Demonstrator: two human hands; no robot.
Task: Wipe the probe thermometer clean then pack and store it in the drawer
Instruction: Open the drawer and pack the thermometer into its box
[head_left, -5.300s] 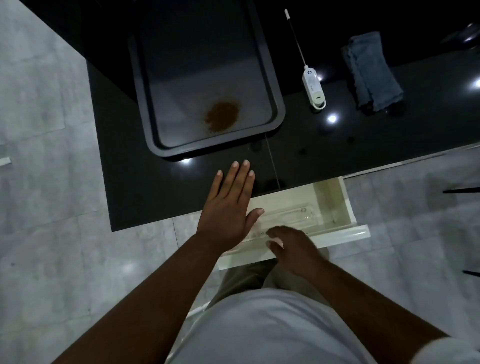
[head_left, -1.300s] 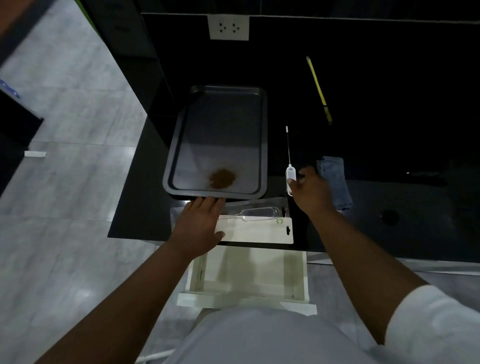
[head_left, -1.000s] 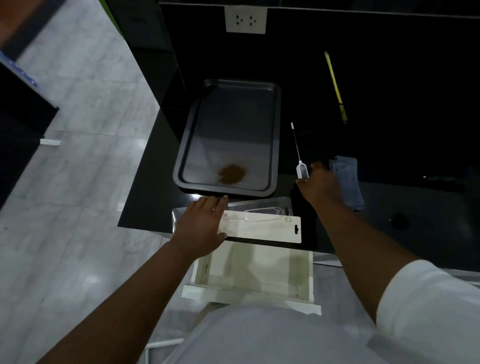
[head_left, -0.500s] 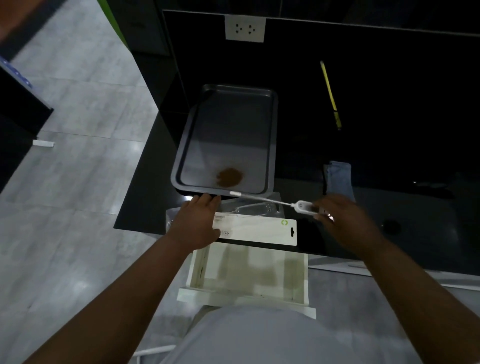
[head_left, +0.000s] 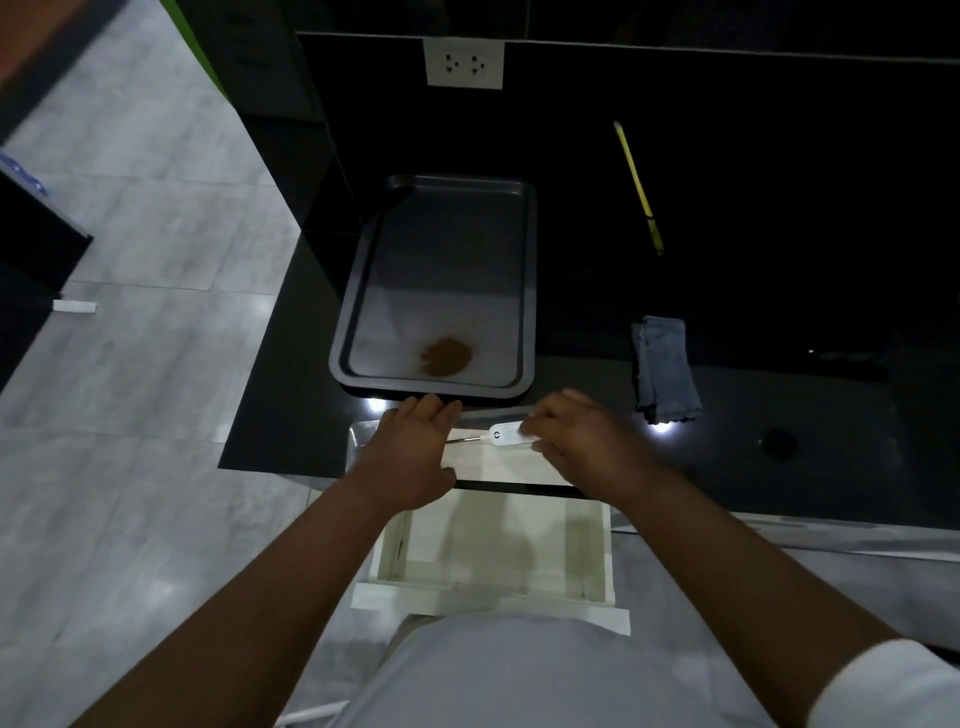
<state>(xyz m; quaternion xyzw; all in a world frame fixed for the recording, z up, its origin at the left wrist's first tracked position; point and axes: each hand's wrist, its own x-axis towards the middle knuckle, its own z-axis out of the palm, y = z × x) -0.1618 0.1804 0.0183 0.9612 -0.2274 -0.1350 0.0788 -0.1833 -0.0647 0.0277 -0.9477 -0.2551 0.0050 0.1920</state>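
The white probe thermometer lies sideways over its package, a clear blister on a white card at the black counter's front edge. My right hand grips the thermometer's white body, and the thin metal probe points left toward my left hand. That hand rests flat on the package's left end and covers the probe's tip. Below the counter the white drawer stands pulled out, with nothing visible inside. A folded grey cloth lies on the counter to the right.
A dark baking tray with a brown stain sits just behind the package. A yellow stick lies at the back of the counter, and a wall socket is above it. Grey tiled floor is on the left.
My right hand picked the thermometer up from beside the cloth, turned it sideways and brought it down and left onto the package. My left hand has stayed on the package.
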